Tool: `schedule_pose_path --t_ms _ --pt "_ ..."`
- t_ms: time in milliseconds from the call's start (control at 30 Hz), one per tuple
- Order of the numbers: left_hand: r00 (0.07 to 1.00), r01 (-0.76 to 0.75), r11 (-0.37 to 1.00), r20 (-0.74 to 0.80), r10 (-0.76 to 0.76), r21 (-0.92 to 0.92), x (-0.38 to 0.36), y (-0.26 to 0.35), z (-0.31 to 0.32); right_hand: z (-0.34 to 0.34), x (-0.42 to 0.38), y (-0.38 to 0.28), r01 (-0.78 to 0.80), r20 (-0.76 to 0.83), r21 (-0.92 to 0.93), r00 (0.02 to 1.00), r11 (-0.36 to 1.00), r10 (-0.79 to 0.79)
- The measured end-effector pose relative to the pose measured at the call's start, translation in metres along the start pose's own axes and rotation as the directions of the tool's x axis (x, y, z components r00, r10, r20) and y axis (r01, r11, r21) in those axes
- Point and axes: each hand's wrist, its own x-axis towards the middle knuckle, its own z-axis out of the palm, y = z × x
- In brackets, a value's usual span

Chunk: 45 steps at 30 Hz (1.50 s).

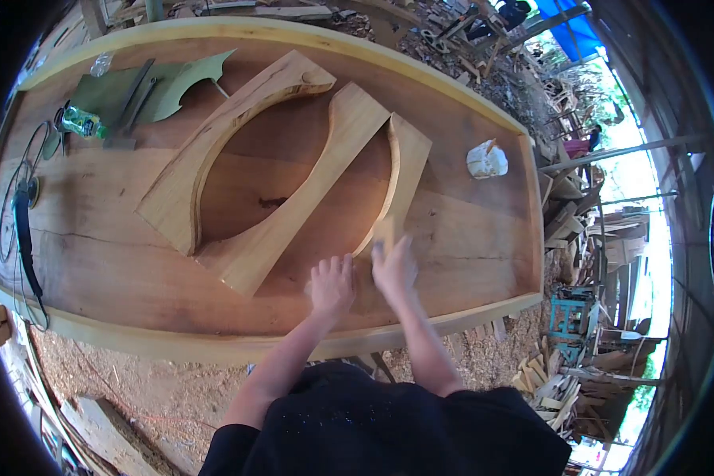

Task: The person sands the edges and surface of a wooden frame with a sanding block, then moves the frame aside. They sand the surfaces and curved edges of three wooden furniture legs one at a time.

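Observation:
My right hand (pixel 394 268) is closed around a small tan block (pixel 385 230), blurred by motion, over the lower part of a curved wooden piece (pixel 411 155). Beside it, my left hand (pixel 333 285) lies with fingers extended and slightly apart, fingertips near that piece's lower end, which the hands partly hide. A second curved wooden piece (pixel 313 194) slants just left of my hands. Farther left lies a wider wooden piece (pixel 190 170) with a scooped inner edge. All three rest on a large wooden tabletop (pixel 468 238) with a raised rim.
At the left are a corded power tool (pixel 25 230), a green-capped bottle (pixel 83 122), a dark green sheet (pixel 103 91) and a large leaf (pixel 186 83). A crumpled white bag (pixel 486 159) sits at the right. Wood shavings (pixel 166 389) and scraps cover the ground.

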Motion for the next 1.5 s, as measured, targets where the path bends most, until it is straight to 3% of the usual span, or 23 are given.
schedule_pose_path --t_ms 33,100,167,200,233,333,433,467,533,600,633,667,800,833,967,1033,1067,1167,1200,1300,1367,1500 --pt "0.999 0.001 1.000 0.041 -0.001 0.007 0.000 0.000 -0.001 -0.004 -0.008 0.003 0.003 -0.009 -0.002 1.000 1.000 -0.003" --pt "1.000 -0.005 1.000 0.016 0.005 -0.008 0.000 0.001 0.000 -0.005 -0.013 0.008 -0.008 0.144 -0.082 0.989 0.997 0.019" --pt "1.000 0.000 1.000 0.003 0.000 -0.008 0.001 0.000 0.000 0.006 0.035 0.017 0.044 -0.085 -0.024 0.995 0.999 -0.046" --pt "1.000 -0.010 1.000 -0.012 0.010 0.016 0.003 0.001 -0.002 0.006 0.070 0.017 0.008 -0.085 0.050 0.996 0.999 -0.004" --pt "0.999 -0.024 0.999 -0.021 0.025 0.041 0.003 0.002 -0.003 0.007 0.102 0.019 0.060 -0.182 0.065 0.982 0.996 -0.047" --pt "0.999 -0.031 0.997 -0.027 0.032 0.066 0.003 0.003 -0.004 -0.004 0.177 0.011 -0.091 -0.121 0.008 0.988 0.996 0.091" --pt "0.999 -0.040 0.998 -0.029 0.041 0.048 0.001 0.002 -0.005 -0.013 0.149 0.001 -0.092 -0.033 0.045 0.995 0.995 0.093" --pt "0.997 -0.070 0.997 -0.028 0.071 0.043 0.001 0.003 -0.005 -0.011 0.119 0.002 -0.050 -0.058 0.106 0.997 0.993 0.056" --pt "0.998 -0.028 0.999 -0.055 0.029 0.028 0.000 0.002 -0.002 0.001 0.044 0.014 0.013 -0.077 0.035 0.997 0.999 -0.010" --pt "0.999 -0.029 1.000 -0.038 0.029 0.004 0.000 0.003 -0.001 0.008 -0.023 0.015 -0.088 0.062 -0.026 0.994 0.996 0.089" --pt "0.999 -0.033 0.999 -0.023 0.034 0.028 0.001 0.002 -0.001 -0.012 -0.038 0.004 -0.092 0.204 -0.047 0.974 0.995 0.100" --pt "0.999 -0.036 0.998 -0.001 0.036 0.055 0.000 0.000 0.000 -0.013 -0.029 0.005 -0.093 0.206 -0.046 0.973 0.995 0.100" --pt "1.000 -0.016 0.996 -0.022 0.018 0.091 0.004 0.003 -0.002 -0.015 0.081 0.009 -0.064 -0.088 0.063 0.994 0.996 0.069" --pt "0.999 -0.022 0.997 -0.025 0.024 0.080 0.004 0.002 0.000 0.001 0.120 0.019 -0.038 -0.191 0.011 0.981 0.999 0.040" --pt "0.999 -0.041 0.997 -0.031 0.043 0.072 0.001 -0.001 0.002 -0.010 0.183 0.012 -0.066 -0.157 0.027 0.985 0.997 0.070" --pt "0.999 -0.037 0.998 0.017 0.036 0.056 0.000 -0.001 0.001 -0.009 0.160 0.011 -0.047 -0.189 0.025 0.981 0.999 0.051" --pt "0.999 -0.052 0.998 0.013 0.051 0.043 0.000 -0.001 0.000 -0.011 0.131 0.012 -0.068 -0.113 0.097 0.990 0.993 0.078" --pt "0.998 -0.012 1.000 0.058 0.012 -0.007 0.002 0.001 -0.006 0.015 0.012 0.028 -0.011 -0.190 -0.076 0.982 0.997 -0.004" --pt "0.999 -0.018 1.000 0.043 0.019 -0.021 0.001 0.001 -0.005 -0.005 -0.022 0.013 -0.124 0.070 -0.023 0.990 0.992 0.125" --pt "0.999 -0.032 0.999 0.030 0.032 0.004 0.001 -0.002 -0.001 -0.010 -0.017 0.011 -0.157 0.082 0.009 0.984 0.987 0.156" --pt "0.999 -0.022 1.000 0.023 0.022 0.011 0.002 0.001 -0.004 0.015 0.052 0.034 -0.092 -0.164 -0.030 0.983 0.995 0.086" --pt "0.996 -0.055 0.997 -0.068 0.059 0.053 0.002 -0.001 0.001 -0.013 0.183 0.017 -0.098 -0.170 0.019 0.980 0.995 0.100"
